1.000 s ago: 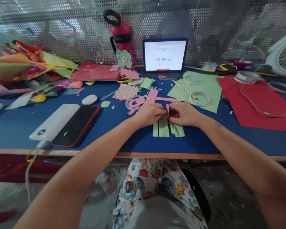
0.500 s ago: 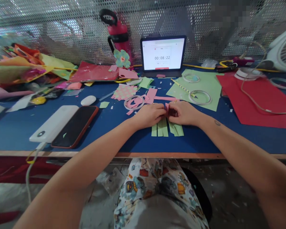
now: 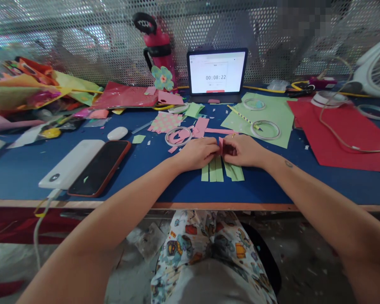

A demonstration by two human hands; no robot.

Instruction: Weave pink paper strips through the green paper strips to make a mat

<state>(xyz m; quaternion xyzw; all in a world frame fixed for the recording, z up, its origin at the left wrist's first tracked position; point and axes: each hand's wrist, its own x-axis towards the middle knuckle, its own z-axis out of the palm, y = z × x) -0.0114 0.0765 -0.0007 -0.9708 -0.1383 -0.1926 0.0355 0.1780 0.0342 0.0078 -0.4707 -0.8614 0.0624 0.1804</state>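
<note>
Green paper strips [image 3: 216,169] fan out toward the table's front edge beneath both hands, their upper ends covered. My left hand [image 3: 202,153] is closed over the strips on the left, fingers bent and pressed together. Opposite it, my right hand [image 3: 243,151] has its thumb and fingers curled around a small pink paper piece [image 3: 221,145], which stands up between the two hands. Right behind the hands lie pink paper scraps [image 3: 200,126] and a long pink strip [image 3: 220,131]. A tape roll [image 3: 178,137] rests on pink scraps to the left.
A phone [image 3: 99,168] and a white power bank [image 3: 72,164] lie left. Green paper [image 3: 272,114] with tape rolls and a pencil [image 3: 244,117], plus red paper [image 3: 343,135], lie right. A tablet [image 3: 217,71] and a bottle [image 3: 159,46] stand behind.
The pink piece between the hands has tilted or shifted very slightly left. Both hands remain almost in the same place.
</note>
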